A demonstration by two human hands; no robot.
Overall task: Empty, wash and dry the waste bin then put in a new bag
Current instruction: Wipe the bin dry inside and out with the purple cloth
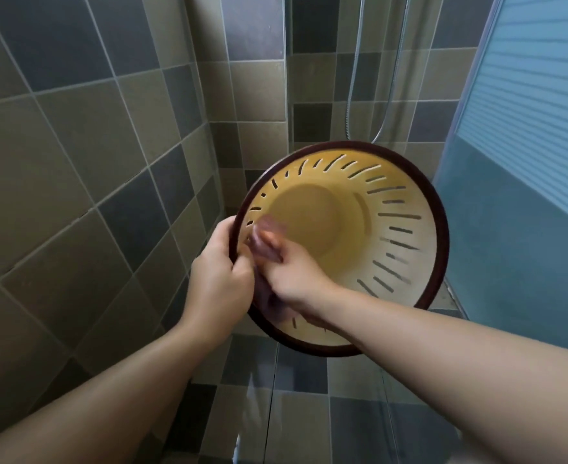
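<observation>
A round cream-yellow waste bin (359, 229) with slotted walls and a dark brown rim is held up in the air, its mouth facing me. The inside looks bare. My left hand (220, 279) grips the rim at its left edge. My right hand (289, 272) reaches inside the bin and holds a dark purplish cloth (269, 246) against the left inner wall. The cloth and fingertips are blurred, so how the fingers lie is hard to tell.
Grey and olive tiled walls stand close on the left and ahead. A shower hose (353, 78) hangs behind the bin. A blue frosted glass panel (527, 162) closes off the right side. Tiled floor (309, 413) lies below.
</observation>
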